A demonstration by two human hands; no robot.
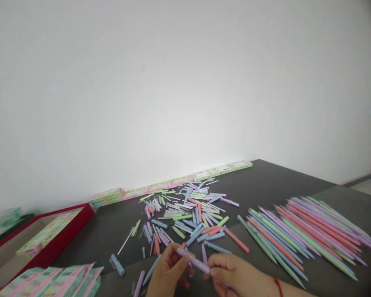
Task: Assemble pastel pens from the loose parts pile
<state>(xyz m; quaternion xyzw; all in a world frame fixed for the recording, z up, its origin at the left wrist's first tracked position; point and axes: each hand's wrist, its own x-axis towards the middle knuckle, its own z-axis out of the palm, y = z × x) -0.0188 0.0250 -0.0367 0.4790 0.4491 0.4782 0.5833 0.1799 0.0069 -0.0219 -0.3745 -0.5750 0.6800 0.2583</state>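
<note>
Both of my hands meet at the front of the table over a light purple pen barrel [196,262]. My left hand [167,270] pinches its upper left end between thumb and fingers. At its lower right end, the fingers of my right hand [230,272] are closed around it; a red cord circles that wrist. Just beyond lies a loose heap of pastel pen parts [188,218]: caps, barrels and thin white refills. A blue pen cap [116,265] sits left of my left hand, and a purple part [139,284] lies nearer me.
Assembled-looking pastel pens [309,235] lie in rows at the right. Flat printed boxes [173,181] line the wall. At the left are a red-sided box [62,237] with printed packs inside and pastel packets [55,282] in front. All rests on a dark table [284,185].
</note>
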